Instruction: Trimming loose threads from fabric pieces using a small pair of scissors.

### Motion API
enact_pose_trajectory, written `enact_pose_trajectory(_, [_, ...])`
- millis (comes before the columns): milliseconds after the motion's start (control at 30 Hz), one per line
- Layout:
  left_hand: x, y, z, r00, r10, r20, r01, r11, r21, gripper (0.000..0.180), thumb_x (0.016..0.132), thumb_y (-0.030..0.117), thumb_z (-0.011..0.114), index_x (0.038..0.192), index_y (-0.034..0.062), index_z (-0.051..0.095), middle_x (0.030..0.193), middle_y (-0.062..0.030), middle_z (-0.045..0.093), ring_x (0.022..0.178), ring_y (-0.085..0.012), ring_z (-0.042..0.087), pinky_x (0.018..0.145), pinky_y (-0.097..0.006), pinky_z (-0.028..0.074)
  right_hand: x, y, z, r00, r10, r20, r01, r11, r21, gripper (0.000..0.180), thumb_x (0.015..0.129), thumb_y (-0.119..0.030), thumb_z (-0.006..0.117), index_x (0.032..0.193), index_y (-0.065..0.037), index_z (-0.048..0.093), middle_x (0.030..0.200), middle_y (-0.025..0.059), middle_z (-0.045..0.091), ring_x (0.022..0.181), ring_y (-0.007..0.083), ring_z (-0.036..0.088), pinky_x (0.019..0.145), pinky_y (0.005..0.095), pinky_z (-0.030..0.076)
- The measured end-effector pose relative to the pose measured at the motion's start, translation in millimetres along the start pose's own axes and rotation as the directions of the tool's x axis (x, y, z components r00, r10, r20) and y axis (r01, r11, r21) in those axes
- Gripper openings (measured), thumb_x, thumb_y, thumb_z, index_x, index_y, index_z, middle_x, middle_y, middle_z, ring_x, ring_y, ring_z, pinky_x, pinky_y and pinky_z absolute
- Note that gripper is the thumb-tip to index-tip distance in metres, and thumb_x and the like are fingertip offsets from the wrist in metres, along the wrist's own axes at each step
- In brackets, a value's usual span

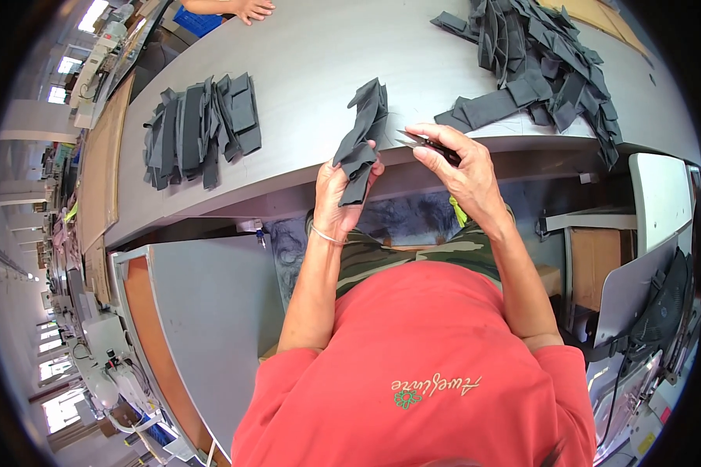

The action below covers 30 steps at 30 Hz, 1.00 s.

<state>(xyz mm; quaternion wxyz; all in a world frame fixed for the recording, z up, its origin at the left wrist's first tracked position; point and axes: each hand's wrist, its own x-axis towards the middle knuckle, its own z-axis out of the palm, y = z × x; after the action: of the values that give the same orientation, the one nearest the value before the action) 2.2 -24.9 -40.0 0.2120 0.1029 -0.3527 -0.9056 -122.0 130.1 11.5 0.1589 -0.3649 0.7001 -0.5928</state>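
One creased, dark-grey fabric strip (358, 144) is pinched between the thumb and fingers of the left hand (333, 185), its folded far end over the smooth, pale tabletop (304, 66). The right hand (473, 171) curls around small black snips (442, 148), their slim, pointed blades aimed at the cloth but apart from it. Flat, matte strips form a neat row (187, 132) at left and a tangled, crumpled heap (533, 58) at right.

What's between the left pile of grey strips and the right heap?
The head view shows a grey strip held in the left hand, with bare tabletop either side.
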Motion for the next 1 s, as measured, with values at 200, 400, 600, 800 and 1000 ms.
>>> enact_pose_trajectory(200, [1.7,5.7,8.6,0.999,0.019,0.029,-0.020,1.000,0.014,0.038,0.087,0.022,0.063,0.111,-0.0075,0.058,0.092,-0.0104,0.061,0.086,-0.0212,0.054,0.080,-0.035,0.047,0.0,-9.3,0.3,1.000,-0.016,0.023,0.017,0.999,-0.033,0.025,0.083,-0.017,0.066,0.108,-0.009,0.066,0.094,0.0075,0.066,0.078,0.0145,0.059,0.072,0.0262,0.046])
enact_pose_trajectory(400, [4.2,10.5,13.3,0.999,0.045,-0.012,-0.043,0.990,0.137,0.032,0.087,0.011,0.058,0.115,-0.0041,0.058,0.093,-0.0075,0.062,0.082,-0.0150,0.058,0.077,-0.027,0.049,2.2,-19.7,6.0,0.995,0.052,0.081,-0.063,0.990,0.130,0.031,0.079,-0.016,0.073,0.108,-0.009,0.066,0.080,0.0003,0.059,0.070,0.0079,0.049,0.066,0.0230,0.043])
enact_pose_trajectory(600, [-1.8,-7.3,18.1,0.981,0.095,-0.168,-0.038,0.947,0.318,0.034,0.085,-0.003,0.052,0.117,0.0030,0.060,0.105,-0.0024,0.065,0.091,-0.0091,0.061,0.079,-0.024,0.049,-5.4,-22.7,19.2,0.975,0.167,0.147,-0.170,0.985,0.008,0.041,0.081,-0.022,0.069,0.120,-0.014,0.062,0.067,0.0027,0.050,0.060,0.0094,0.042,0.057,0.0249,0.040])
enact_pose_trajectory(800, [-1.9,-0.4,18.6,0.999,-0.003,-0.053,0.022,0.933,0.360,0.040,0.086,-0.001,0.057,0.126,0.0017,0.055,0.120,-0.0041,0.060,0.106,-0.0099,0.056,0.091,-0.024,0.043,-3.4,-0.7,16.7,0.989,0.019,0.144,-0.014,0.999,-0.032,0.032,0.085,-0.007,0.063,0.116,-0.004,0.062,0.095,0.0078,0.069,0.085,0.0100,0.062,0.079,0.0225,0.048])
enact_pose_trajectory(1000, [-4.1,13.5,20.3,0.988,-0.150,0.022,0.132,0.920,0.368,0.039,0.085,0.013,0.065,0.121,0.0002,0.058,0.111,-0.0041,0.062,0.092,-0.0085,0.058,0.079,-0.022,0.047,11.4,-8.8,5.6,0.888,0.208,0.410,-0.228,0.974,-0.001,0.024,0.084,-0.016,0.066,0.103,-0.002,0.066,0.077,0.0050,0.063,0.072,0.0094,0.058,0.067,0.0257,0.048])
